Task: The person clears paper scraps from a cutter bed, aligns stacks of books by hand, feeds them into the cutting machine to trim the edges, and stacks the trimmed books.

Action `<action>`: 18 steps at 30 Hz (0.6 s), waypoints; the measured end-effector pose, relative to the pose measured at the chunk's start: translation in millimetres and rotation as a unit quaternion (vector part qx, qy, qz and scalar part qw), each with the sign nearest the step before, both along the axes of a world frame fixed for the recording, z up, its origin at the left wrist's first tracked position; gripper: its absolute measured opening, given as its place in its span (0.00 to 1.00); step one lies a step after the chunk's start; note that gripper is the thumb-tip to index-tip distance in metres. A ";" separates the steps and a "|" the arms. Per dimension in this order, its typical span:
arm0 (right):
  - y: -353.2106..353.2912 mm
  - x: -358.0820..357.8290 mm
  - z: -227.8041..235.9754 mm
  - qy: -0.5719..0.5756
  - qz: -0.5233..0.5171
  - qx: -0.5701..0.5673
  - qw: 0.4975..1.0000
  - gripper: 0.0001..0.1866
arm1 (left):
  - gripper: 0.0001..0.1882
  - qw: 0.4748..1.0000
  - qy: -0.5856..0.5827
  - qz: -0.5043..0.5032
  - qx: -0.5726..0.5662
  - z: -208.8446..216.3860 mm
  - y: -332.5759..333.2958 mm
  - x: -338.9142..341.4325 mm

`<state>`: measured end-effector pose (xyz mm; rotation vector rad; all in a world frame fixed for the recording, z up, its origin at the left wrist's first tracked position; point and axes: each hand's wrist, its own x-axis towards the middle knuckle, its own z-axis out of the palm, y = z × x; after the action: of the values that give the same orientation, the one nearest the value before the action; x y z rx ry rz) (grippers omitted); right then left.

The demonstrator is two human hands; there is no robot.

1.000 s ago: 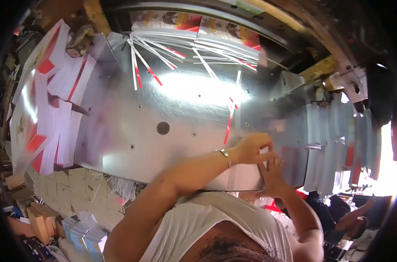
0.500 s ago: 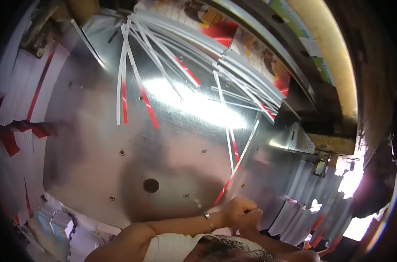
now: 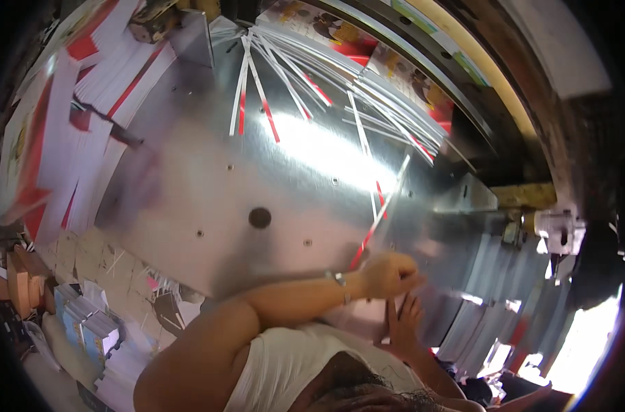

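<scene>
My left hand point(image 3: 386, 275) reaches across my body from the lower left, a bracelet on its wrist. Its fingers are curled over the far edge of a pale paper stack point(image 3: 357, 319) at the near edge of the shiny metal table point(image 3: 209, 185). My right hand point(image 3: 404, 321) lies flat just below it, fingers spread on the same stack. A thin red and white paper strip point(image 3: 375, 223) lies on the table and ends right beside my left hand. The picture is blurred around both hands.
Several more trimmed strips point(image 3: 257, 89) fan out at the table's far end. Red and white booklet stacks point(image 3: 65, 137) line the left side, grey-white stacks point(image 3: 491, 275) the right. Bundles point(image 3: 92, 329) sit on the floor at lower left. A dark round hole point(image 3: 259, 218) marks the table's middle.
My head has swung, so the table shifts in view. Both hands stay together on the stack at the near edge; the right hand's spread fingers now show below the left.
</scene>
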<state>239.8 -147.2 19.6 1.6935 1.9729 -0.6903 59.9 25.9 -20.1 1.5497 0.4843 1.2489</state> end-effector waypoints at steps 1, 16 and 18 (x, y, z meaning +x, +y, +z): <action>-0.1 -9.6 4.9 0.003 -0.014 0.021 1.000 0.71 | 0.21 0.997 0.021 -0.030 -0.062 3.7 0.8 -2.0; -14.0 -28.1 -31.5 0.074 -0.179 0.302 0.933 0.54 | 0.46 0.814 0.532 0.037 0.230 -1.3 -70.7 -60.4; -7.3 -30.9 -33.4 0.085 -0.193 0.321 0.923 0.52 | 0.47 0.840 0.486 0.021 0.239 1.2 -93.4 -63.5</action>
<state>208.9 -154.5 -13.8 2.5359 2.1508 -0.3232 -3.6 -67.5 -18.9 2.5983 0.8844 0.5184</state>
